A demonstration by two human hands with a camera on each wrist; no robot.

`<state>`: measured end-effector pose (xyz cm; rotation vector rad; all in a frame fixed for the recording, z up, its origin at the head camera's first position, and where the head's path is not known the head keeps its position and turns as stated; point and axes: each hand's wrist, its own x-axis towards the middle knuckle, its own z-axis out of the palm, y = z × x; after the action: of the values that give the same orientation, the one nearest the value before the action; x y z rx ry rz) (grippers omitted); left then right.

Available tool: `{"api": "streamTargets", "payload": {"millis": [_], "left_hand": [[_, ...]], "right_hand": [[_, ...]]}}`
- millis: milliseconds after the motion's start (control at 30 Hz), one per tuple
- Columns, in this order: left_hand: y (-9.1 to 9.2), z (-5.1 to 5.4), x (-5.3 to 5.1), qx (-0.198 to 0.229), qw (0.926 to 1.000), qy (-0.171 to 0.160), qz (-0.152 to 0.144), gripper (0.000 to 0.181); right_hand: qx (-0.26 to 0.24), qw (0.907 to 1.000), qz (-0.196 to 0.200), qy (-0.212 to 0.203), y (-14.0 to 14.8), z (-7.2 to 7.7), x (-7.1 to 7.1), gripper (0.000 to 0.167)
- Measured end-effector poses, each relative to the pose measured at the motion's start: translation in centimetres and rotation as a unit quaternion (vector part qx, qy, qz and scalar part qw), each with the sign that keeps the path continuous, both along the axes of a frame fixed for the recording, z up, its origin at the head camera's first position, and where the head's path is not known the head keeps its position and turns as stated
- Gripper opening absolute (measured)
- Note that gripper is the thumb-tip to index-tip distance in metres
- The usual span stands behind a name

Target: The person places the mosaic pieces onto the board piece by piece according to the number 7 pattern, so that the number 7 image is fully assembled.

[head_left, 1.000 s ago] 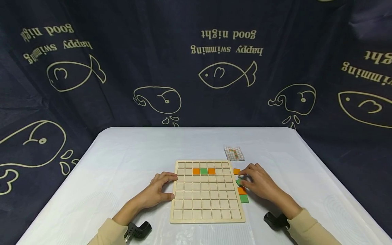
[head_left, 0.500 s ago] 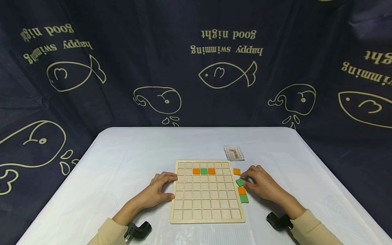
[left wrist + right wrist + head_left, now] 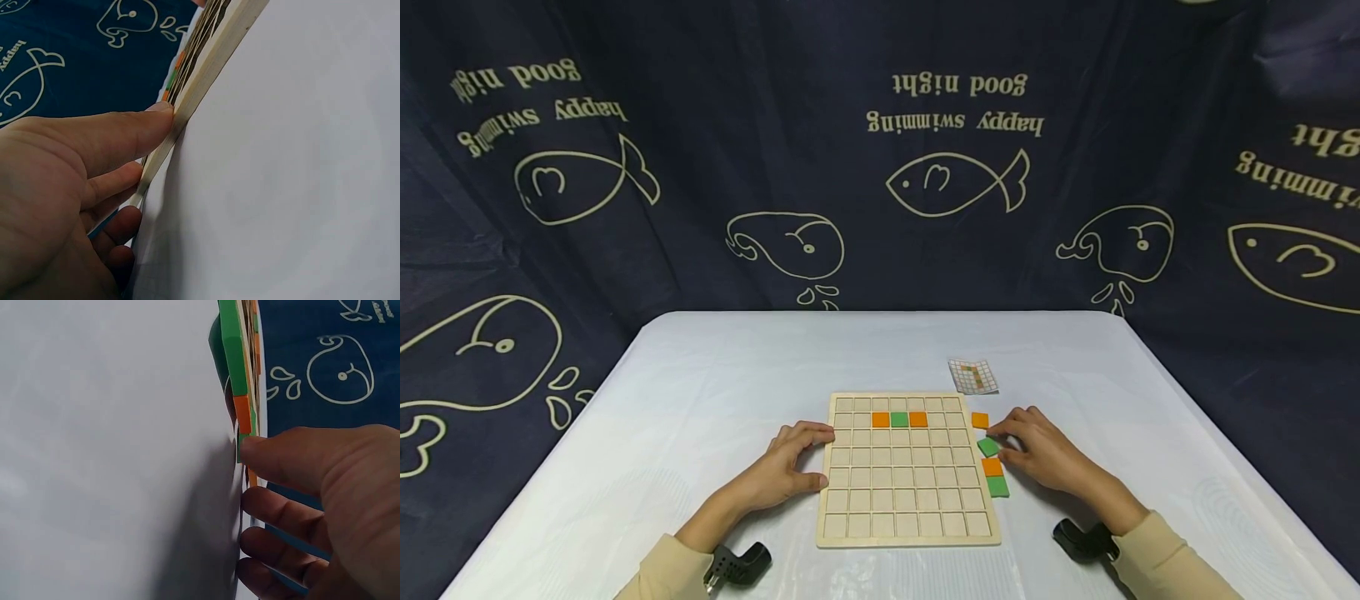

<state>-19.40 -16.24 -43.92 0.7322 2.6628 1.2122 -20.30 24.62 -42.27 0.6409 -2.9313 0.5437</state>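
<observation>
Against the left edge of the wooden grid board (image 3: pixel 895 477) rests the left hand (image 3: pixel 778 468), with thumb and fingertips spread along that side. The board bears an orange tile (image 3: pixel 881 420), a green tile (image 3: pixel 899 420) and another orange tile (image 3: pixel 918 420) in one row. Right of the board, the right hand (image 3: pixel 1048 450) has its fingertips beside a loose orange tile (image 3: pixel 980 421) and its thumb at a tilted green tile (image 3: pixel 988 447); it holds nothing. Below lie an orange tile (image 3: pixel 992 467) and a green tile (image 3: pixel 997 487), edges touching.
A small patterned card (image 3: pixel 973 377) lies behind the board's right corner on the white table (image 3: pixel 737 358). A dark blue cloth (image 3: pixel 880 275) with fish drawings hangs behind the table. Black devices are strapped to both wrists.
Over the last second the right hand has drawn back slightly to the right, uncovering more of the tilted green tile. The left hand and the board have not moved.
</observation>
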Motion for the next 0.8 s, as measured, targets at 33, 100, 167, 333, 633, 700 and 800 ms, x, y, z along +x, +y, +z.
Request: {"api": "streamTargets", "payload": {"millis": [33, 100, 167, 333, 633, 700, 800], "left_hand": [[0.00, 0.00, 0.00, 0.000, 1.0000, 0.000, 0.000, 0.058], [-0.01, 0.00, -0.01, -0.003, 1.0000, 0.002, 0.000, 0.058], [-0.01, 0.01, -0.04, -0.003, 1.0000, -0.001, 0.002, 0.058], [0.01, -0.10, -0.08, -0.004, 1.0000, 0.005, -0.001, 0.057], [0.01, -0.04, -0.05, -0.006, 1.0000, 0.005, -0.002, 0.057], [0.01, -0.05, -0.05, -0.006, 0.9999, 0.008, -0.004, 0.057], [0.05, -0.10, -0.07, -0.004, 0.9999, 0.010, -0.005, 0.057]], "right_hand": [[0.000, 1.0000, 0.002, 0.002, 0.03, -0.03, -0.03, 0.028], [0.001, 1.0000, 0.006, 0.004, 0.08, -0.09, -0.11, 0.028], [0.001, 0.9999, 0.011, 0.007, 0.13, -0.11, -0.21, 0.028], [0.002, 0.9998, 0.022, 0.001, 0.13, -0.04, -0.40, 0.027], [0.014, 0.9996, 0.026, -0.002, 0.02, 0.02, -0.57, 0.027], [0.013, 0.9997, 0.021, -0.002, 0.01, -0.03, -0.54, 0.026], [0.012, 0.9999, 0.012, -0.003, 0.03, -0.09, -0.49, 0.025]]}}
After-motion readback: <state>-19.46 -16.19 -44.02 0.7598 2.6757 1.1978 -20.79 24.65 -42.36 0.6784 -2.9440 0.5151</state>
